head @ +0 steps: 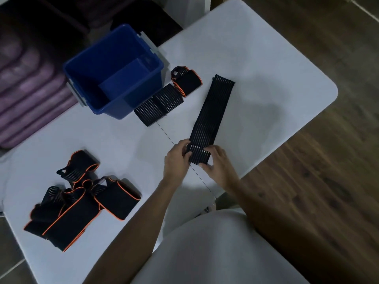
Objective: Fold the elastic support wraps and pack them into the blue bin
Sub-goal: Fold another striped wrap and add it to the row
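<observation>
A long black ribbed elastic wrap [212,111] lies stretched out on the white table [256,64], running away from me. Its near end is turned over into a short fold. My left hand [176,158] pinches the left edge of that fold and my right hand [216,162] pinches the right edge. The blue bin [86,83] stands at the far left of the table and looks hollow inside. Beside it lie a folded black ribbed wrap [159,105] and a folded orange-trimmed wrap [186,80].
A heap of several unfolded black wraps with orange trim [82,199] lies at the near left of the table. A purple cushioned seat [26,93] sits beyond the table's left edge. Wooden floor [328,181] is on the right.
</observation>
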